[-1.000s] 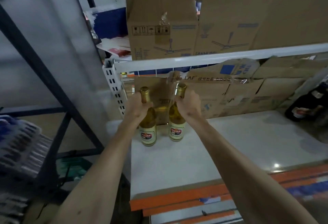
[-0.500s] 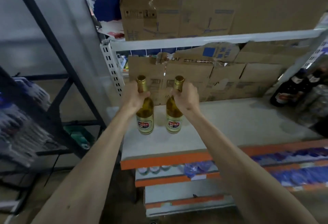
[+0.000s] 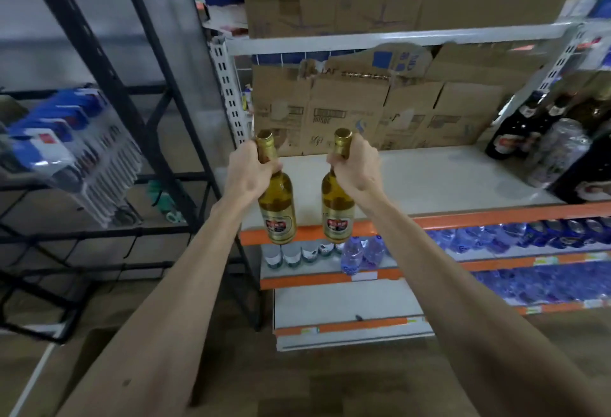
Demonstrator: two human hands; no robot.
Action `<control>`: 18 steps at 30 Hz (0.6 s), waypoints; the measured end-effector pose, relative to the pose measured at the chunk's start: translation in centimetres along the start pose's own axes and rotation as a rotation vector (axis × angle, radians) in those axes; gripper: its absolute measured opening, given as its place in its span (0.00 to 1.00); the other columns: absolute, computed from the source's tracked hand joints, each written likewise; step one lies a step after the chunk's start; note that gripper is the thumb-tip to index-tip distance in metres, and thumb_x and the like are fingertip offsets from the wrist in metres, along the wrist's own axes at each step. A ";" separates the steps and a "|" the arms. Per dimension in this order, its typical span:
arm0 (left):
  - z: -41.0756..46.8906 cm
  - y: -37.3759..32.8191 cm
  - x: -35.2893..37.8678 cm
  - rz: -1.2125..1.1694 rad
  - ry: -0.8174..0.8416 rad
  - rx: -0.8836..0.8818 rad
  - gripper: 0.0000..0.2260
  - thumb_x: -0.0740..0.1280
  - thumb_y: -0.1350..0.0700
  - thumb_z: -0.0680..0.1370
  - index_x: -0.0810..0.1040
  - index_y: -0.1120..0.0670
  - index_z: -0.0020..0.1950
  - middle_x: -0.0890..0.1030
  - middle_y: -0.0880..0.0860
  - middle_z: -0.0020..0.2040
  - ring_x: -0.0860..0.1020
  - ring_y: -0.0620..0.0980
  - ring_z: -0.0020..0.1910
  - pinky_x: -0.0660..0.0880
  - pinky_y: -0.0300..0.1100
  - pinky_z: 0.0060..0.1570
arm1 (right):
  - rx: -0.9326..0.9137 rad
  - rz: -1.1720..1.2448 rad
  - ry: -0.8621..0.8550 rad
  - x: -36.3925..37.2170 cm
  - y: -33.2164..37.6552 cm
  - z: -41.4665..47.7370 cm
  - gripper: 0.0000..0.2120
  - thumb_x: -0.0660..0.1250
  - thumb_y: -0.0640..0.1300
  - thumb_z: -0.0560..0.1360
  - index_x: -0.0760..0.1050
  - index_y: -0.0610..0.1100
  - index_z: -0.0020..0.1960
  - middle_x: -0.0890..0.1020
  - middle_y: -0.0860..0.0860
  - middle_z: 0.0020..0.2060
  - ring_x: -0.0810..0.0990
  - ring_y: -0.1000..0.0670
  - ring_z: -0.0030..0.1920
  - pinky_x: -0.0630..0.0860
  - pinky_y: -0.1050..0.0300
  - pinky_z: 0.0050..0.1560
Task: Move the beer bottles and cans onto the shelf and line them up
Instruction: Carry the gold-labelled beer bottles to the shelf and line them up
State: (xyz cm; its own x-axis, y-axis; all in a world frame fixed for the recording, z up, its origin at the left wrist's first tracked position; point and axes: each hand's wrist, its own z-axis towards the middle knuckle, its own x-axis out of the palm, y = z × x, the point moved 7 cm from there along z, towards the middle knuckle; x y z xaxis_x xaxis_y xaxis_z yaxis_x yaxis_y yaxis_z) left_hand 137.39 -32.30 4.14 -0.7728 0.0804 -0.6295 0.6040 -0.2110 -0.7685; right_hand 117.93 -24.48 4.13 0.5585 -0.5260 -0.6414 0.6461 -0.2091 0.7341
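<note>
Both bottles now hang before the shelf's orange edge [image 3: 463,215], no longer over its surface. The left hand [image 3: 246,173] grips the left bottle [image 3: 276,208] by its neck, the right hand [image 3: 355,168] grips the right bottle [image 3: 337,211]. The white shelf [image 3: 429,178] lies bare up to the dark bottles [image 3: 515,132] at right.

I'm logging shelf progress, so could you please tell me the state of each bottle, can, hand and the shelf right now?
Left bottle: upright, capped, held by the neck, in front of the shelf edge.
Right bottle: upright, capped, held by the neck, likewise.
Left hand: closed on the left bottle.
Right hand: closed on the right bottle.
Shelf: mostly bare.
Dark bottles: standing at the shelf's right end.
Silver can: upright beside them.
</note>
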 end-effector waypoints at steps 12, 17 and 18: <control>4.9 0.8 -0.2 -0.012 0.004 0.031 0.13 0.73 0.57 0.76 0.77 0.57 0.58 0.81 0.54 0.54 0.80 0.52 0.54 0.78 0.51 0.58 | 0.037 0.051 -0.005 3.5 2.2 3.5 0.05 0.65 0.41 0.76 0.72 0.40 0.49 0.79 0.47 0.42 0.77 0.45 0.42 0.70 0.55 0.40; 12.5 1.3 2.0 -0.005 -0.020 0.020 0.14 0.72 0.56 0.76 0.77 0.56 0.60 0.81 0.51 0.56 0.78 0.49 0.54 0.76 0.47 0.57 | 0.104 0.029 0.032 6.2 0.1 10.8 0.06 0.64 0.42 0.77 0.72 0.40 0.49 0.76 0.47 0.43 0.76 0.43 0.45 0.70 0.52 0.43; 14.1 1.6 2.6 -0.027 -0.014 0.000 0.15 0.71 0.56 0.77 0.76 0.56 0.61 0.80 0.50 0.56 0.78 0.48 0.54 0.76 0.47 0.57 | 0.091 0.019 0.046 6.8 -0.1 12.3 0.07 0.64 0.43 0.78 0.72 0.39 0.51 0.76 0.47 0.43 0.76 0.43 0.46 0.72 0.51 0.44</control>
State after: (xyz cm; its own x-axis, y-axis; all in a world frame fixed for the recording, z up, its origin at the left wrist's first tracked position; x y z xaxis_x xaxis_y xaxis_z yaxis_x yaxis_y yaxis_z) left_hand 133.61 -46.14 2.83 -0.7917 0.0723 -0.6066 0.5827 -0.2085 -0.7854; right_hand 115.27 -38.14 2.40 0.5947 -0.4925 -0.6354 0.5867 -0.2745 0.7618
